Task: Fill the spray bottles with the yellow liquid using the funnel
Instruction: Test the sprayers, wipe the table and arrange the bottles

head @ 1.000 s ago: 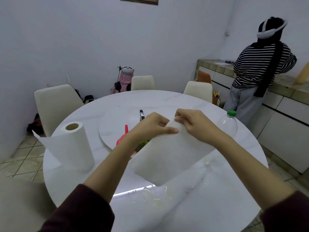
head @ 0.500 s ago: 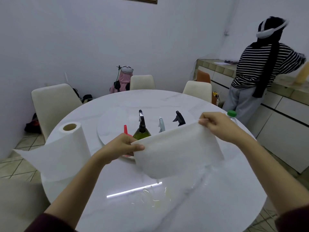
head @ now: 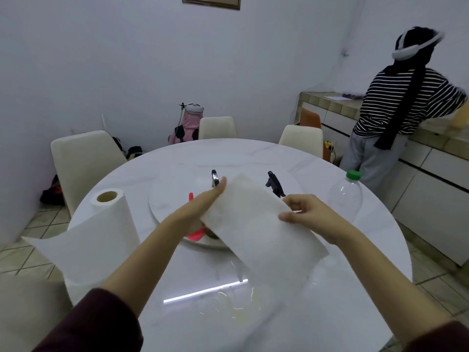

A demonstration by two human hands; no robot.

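A white paper towel sheet point(head: 256, 232) is held in the air above the round white marble table point(head: 330, 313), its long axis running from the far left, near the spray heads, down to the near right. The left hand point(head: 200, 212) lies against the sheet's left edge with straight fingers; how the thumb sits behind the paper cannot be told. The right hand point(head: 308, 215) pinches the sheet's right edge with curled fingers and thumb.

Behind the sheet, on a raised round turntable point(head: 167, 204), the black trigger heads of two spray bottles point(head: 274, 185) stand upright, their bodies hidden. A red plastic funnel point(head: 195, 233) shows below the left wrist, its narrow spout pointing up. A clear plastic bottle with a green cap point(head: 346, 196) stands upright at the right. A white paper towel roll point(head: 109, 224) stands at the left edge with a loose sheet hanging out. Yellowish drops point(head: 236, 303) lie on the near tabletop.
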